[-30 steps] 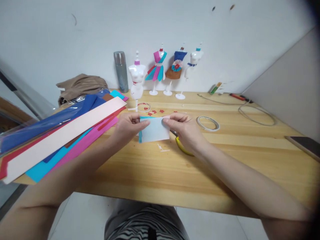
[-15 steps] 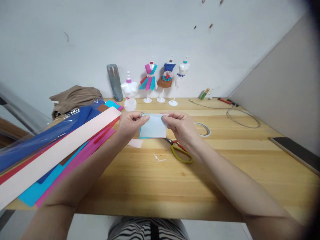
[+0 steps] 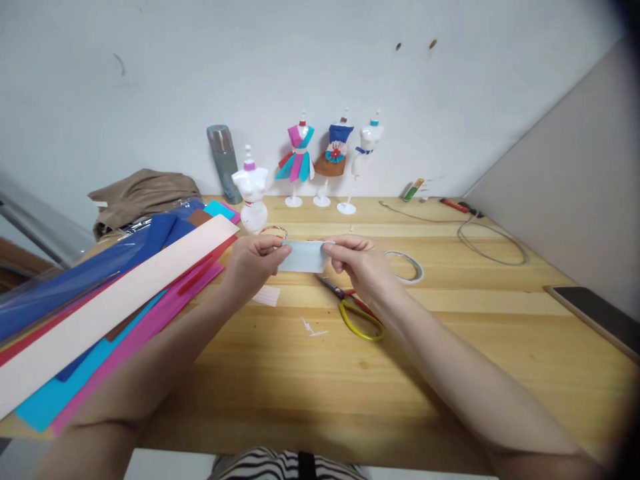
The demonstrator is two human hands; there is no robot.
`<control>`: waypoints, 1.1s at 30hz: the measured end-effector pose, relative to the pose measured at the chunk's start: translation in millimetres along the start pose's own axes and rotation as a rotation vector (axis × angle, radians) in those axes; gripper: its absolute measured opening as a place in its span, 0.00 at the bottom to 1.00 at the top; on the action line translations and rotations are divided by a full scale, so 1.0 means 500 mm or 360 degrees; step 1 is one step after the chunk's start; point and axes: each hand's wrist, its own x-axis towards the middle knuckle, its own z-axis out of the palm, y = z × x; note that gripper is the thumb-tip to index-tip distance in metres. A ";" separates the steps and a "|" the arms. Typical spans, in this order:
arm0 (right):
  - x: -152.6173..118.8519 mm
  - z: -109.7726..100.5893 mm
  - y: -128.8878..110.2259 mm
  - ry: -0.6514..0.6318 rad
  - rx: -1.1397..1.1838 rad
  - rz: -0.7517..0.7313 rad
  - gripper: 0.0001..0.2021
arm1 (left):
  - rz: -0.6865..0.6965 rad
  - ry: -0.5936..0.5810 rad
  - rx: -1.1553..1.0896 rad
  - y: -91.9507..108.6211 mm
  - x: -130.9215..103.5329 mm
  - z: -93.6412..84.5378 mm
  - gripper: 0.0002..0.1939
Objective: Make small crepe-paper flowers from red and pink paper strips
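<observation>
- The left hand (image 3: 253,267) gripped the left end of a pale blue piece (image 3: 303,257) between thumb and fingers.
- The right hand (image 3: 360,263) pinched its right end the same way, holding it up off the table (image 3: 430,373).
- From that piece, scissors (image 3: 357,323) lay near five o'clock, white scraps (image 3: 311,328) at six and a pink piece (image 3: 269,296) toward seven.
- A ring-shaped roll (image 3: 419,272) lay at three o'clock, beyond the right hand.
- Colored strips (image 3: 130,293) spread around eight to nine.
- A mostly bare dress form (image 3: 251,187) stood at eleven, a pink-and-teal-dressed form (image 3: 299,157) at twelve.
</observation>
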 end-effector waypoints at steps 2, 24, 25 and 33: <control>0.001 0.001 0.003 0.0023 0.0016 -0.0014 0.09 | -0.0101 0.0002 -0.0100 0.005 -0.006 0.007 0.10; -0.009 0.009 0.008 -0.0116 0.0169 -0.0122 0.11 | -0.0293 -0.0006 -0.0753 -0.003 -0.016 0.022 0.16; -0.009 0.009 0.008 -0.0122 0.0167 -0.0125 0.11 | -0.0293 0.0005 -0.0766 -0.003 -0.016 0.023 0.16; -0.009 0.011 0.011 -0.0125 0.0125 -0.0143 0.16 | -0.0272 0.0114 -0.0723 0.000 -0.016 0.029 0.14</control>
